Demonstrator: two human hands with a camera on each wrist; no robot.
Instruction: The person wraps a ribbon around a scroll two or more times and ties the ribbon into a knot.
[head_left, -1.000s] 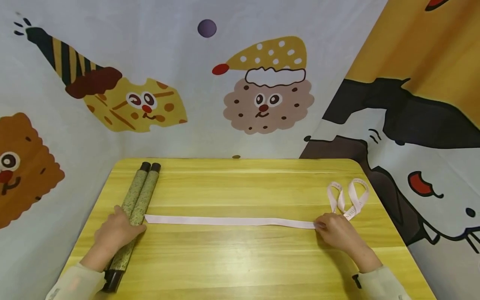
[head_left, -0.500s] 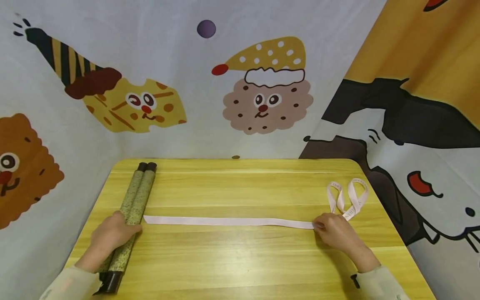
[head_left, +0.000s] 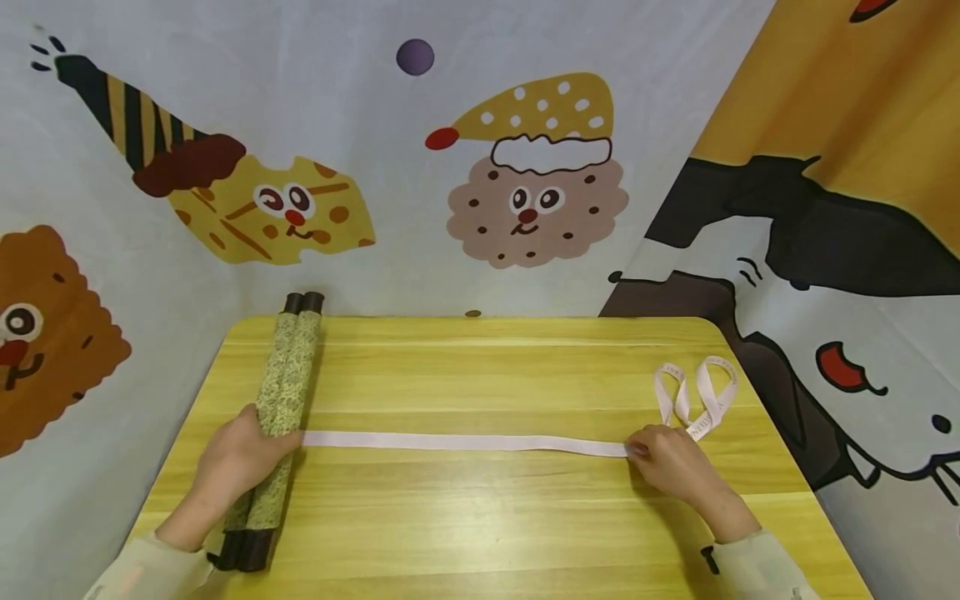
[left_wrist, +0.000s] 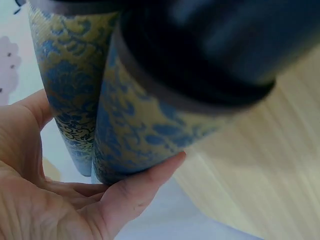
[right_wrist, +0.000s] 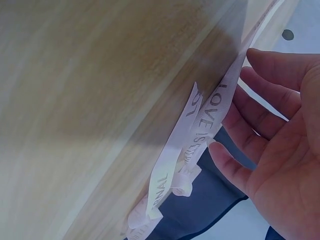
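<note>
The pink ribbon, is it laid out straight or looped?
Both: the ribbon lies fairly straight up to the right hand, with loops beyond it.

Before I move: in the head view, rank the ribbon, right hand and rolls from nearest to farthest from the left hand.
1. Rolls: left side, in the left hand's grip.
2. Ribbon: near end just right of them.
3. Right hand: far right side.

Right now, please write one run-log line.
left hand: grips two patterned rolls | right hand: holds ribbon | ribbon: across table
</note>
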